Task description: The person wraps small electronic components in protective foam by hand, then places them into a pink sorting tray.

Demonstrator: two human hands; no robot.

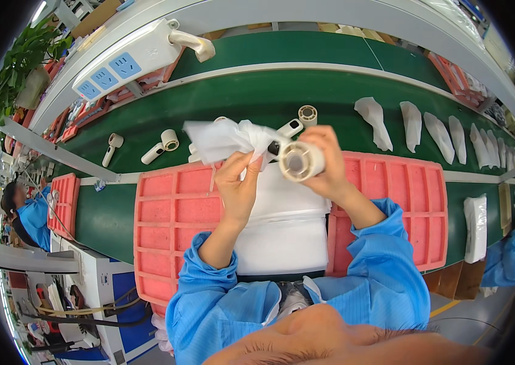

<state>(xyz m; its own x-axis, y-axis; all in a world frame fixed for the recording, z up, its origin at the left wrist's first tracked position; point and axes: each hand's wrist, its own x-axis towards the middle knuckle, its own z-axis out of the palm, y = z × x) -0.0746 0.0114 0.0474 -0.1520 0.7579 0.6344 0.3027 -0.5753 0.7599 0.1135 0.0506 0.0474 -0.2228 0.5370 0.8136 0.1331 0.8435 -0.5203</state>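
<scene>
Grasps a cream handheld blower (301,162) in the right grip (325,158), with fingers curled about its cylindrical head and the round opening turned up towards the camera; pinches a thin white pouch (218,140) between thumb and fingers of the left grip (238,184), with the loose end trailing leftward; holds both in the air near the far edge of a stack of flat white sheets (282,246), with the pouch bunched close against the blower; cannot tell the handle's depth inside; has pink compartment trays (155,263) on either side of the stack; faces a green counter (221,91), bearing two bare blowers (153,153) well to the left, another blower (290,128) just behind the right grip and a row of bulging white pouches (376,125) to the right; has a power strip (145,52) with blue sockets at upper left
</scene>
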